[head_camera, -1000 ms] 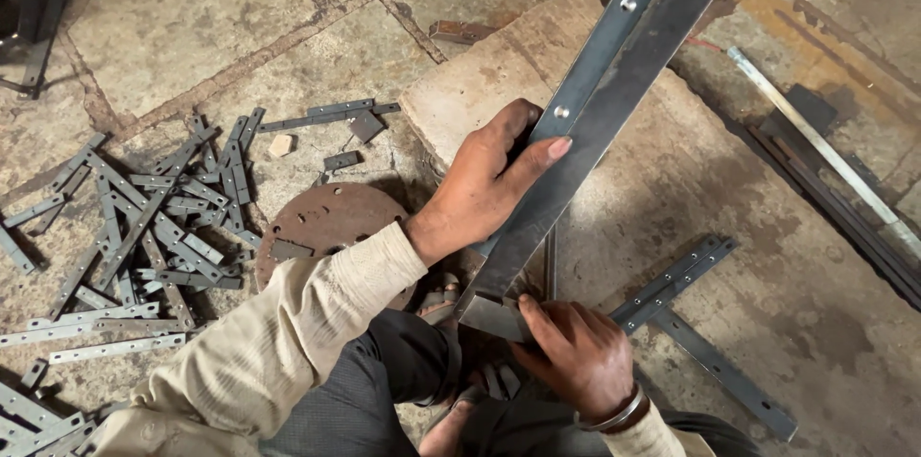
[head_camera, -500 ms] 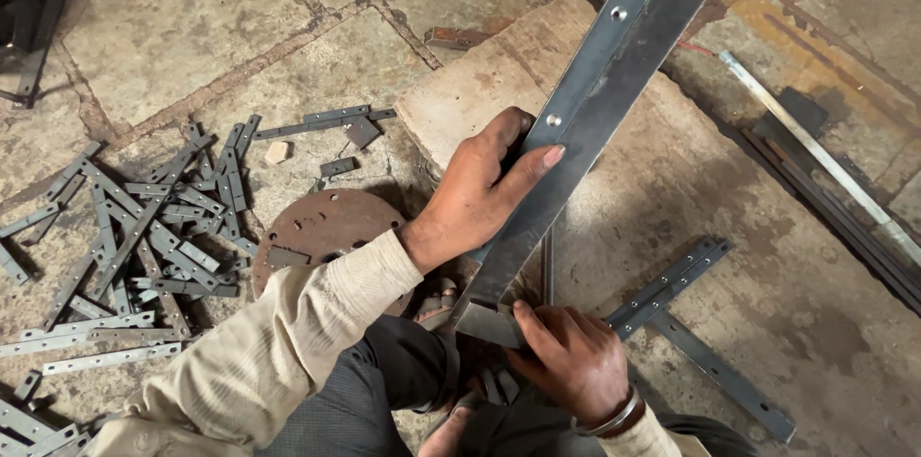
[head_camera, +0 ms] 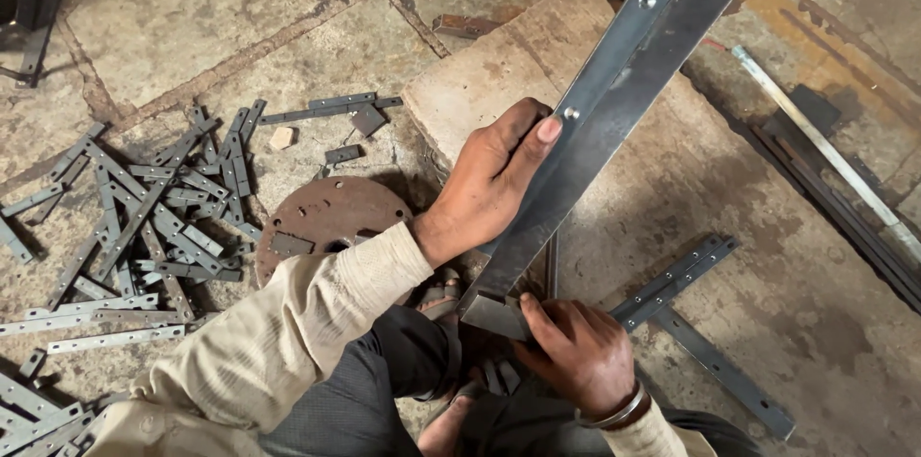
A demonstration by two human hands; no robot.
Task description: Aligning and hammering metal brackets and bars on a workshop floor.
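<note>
A long grey steel angle bar [head_camera: 614, 121] with small holes runs from the upper right down to the lower middle. My left hand [head_camera: 494, 179] wraps around its middle, thumb on the flat face. Its lower end is gripped by my right hand [head_camera: 576, 351], which wears a metal bangle. Under the bar lies a pale stone slab [head_camera: 739, 227]. My knees and a bare foot show at the bottom edge.
A heap of several short drilled steel strips [head_camera: 144, 217] lies on the left floor. A rusty round plate [head_camera: 326, 222] with holes sits beside the slab. A T-shaped bracket [head_camera: 691, 313] rests on the slab, and long bars [head_camera: 835, 179] lie at the right.
The view has shifted slightly; the bar and both hands keep the same grip, with the bar's upper end swinging a little to the left.
</note>
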